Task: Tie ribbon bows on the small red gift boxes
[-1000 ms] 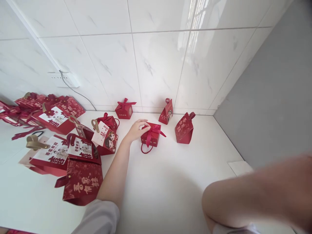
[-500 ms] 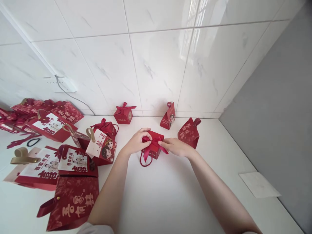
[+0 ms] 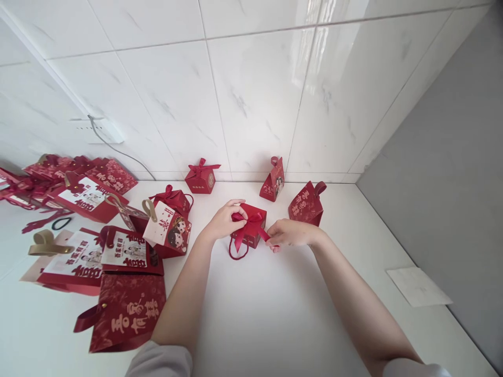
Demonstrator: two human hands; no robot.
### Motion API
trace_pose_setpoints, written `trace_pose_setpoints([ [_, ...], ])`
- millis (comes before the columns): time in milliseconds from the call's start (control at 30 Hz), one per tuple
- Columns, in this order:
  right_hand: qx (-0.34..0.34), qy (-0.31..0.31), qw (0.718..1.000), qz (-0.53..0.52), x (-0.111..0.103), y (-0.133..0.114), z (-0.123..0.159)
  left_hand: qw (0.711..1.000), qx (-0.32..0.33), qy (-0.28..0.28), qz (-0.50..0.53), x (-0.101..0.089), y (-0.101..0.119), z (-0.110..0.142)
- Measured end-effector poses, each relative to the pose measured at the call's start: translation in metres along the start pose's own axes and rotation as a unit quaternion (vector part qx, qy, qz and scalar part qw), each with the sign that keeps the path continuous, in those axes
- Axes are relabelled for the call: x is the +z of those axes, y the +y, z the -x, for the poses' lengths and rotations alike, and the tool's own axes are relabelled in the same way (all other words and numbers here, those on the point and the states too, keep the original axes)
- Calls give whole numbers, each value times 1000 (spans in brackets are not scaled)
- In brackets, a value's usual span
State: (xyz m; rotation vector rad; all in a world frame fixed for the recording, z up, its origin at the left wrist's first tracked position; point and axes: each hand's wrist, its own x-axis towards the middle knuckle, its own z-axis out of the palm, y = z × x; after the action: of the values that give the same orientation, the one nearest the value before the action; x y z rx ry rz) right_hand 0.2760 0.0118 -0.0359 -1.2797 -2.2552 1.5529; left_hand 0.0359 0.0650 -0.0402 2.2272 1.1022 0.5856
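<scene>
A small red gift box stands on the white table in front of me. Tied on its top is a red ribbon bow. My left hand pinches the bow's left loop, its fingers resting at the box's left edge. On the other side, my right hand has a ribbon tail pinched between thumb and fingers, just off the box's right side. Another ribbon tail hangs down the front. A dark red cord handle loops out from the box onto the table.
Along the tiled wall stand a bow-topped red box, a triangular box and a tilted red box. Several red and white gift boxes crowd the left. A white sheet lies at right. A grey cable runs from the socket.
My right hand has moved from the bow's knot out to the right and slightly down, drawing a ribbon tail along. My left hand stays at the bow. The view has shifted slightly.
</scene>
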Motion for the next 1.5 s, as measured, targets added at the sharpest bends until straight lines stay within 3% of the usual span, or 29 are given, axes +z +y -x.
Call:
trace_pose_setpoints([
  [133,41,18,996,79,-2,1,9,997,-5,-60,50,-16,0,7],
  [233,57,113,988,85,-4,1,13,995,-23,-77,64,-26,-2,13],
  [333,-11,253,966,46,-3,-2,9,996,-35,-66,50,-27,-4,14],
  [433,-97,312,945,-5,2,-4,-3,996,-32,-69,36,-22,-4,11],
  [733,-99,255,961,-47,11,-7,-12,991,-27,-72,110,-27,1,13],
  [933,-98,191,975,-54,5,-10,-5,989,-70,-111,71,-33,13,16],
  [1100,-92,148,982,-78,1,-13,2,988,-86,-121,29,-26,20,13],
  [1300,-97,147,978,-111,2,-5,-6,992,-68,-92,-44,-10,24,7],
  [1500,-110,194,969,-106,6,-3,-15,991,19,-76,-106,-6,16,2],
])
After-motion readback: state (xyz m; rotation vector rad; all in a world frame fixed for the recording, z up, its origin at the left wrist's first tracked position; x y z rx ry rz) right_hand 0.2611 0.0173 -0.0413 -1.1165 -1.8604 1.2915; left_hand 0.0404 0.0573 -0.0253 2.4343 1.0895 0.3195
